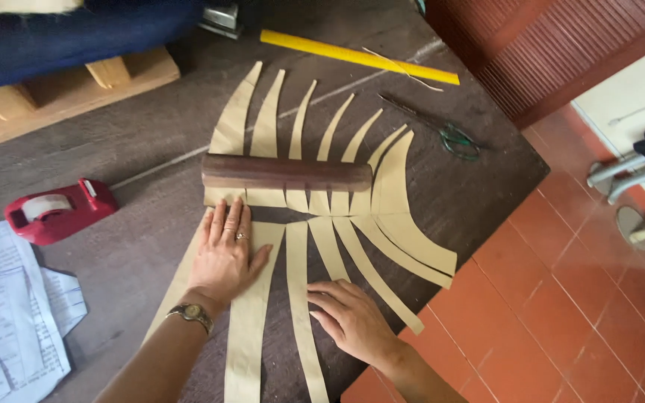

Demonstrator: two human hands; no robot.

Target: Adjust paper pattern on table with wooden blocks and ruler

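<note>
From the head view, the left hand (223,250) lay flat, fingers spread, pressing the paper strips (315,246) on the bench (128,142) just below the crosswise wooden roller (287,173); the right hand (352,319) rested open on nearer strips, gripping nothing.

From my remote seat I see a red tape dispenser (60,210) beside printed papers (10,313) at left, a yellow ruler (358,57) and green-handled scissors (434,127) at the dark table's (136,134) far side, terracotta floor tiles (561,313) at right.
</note>
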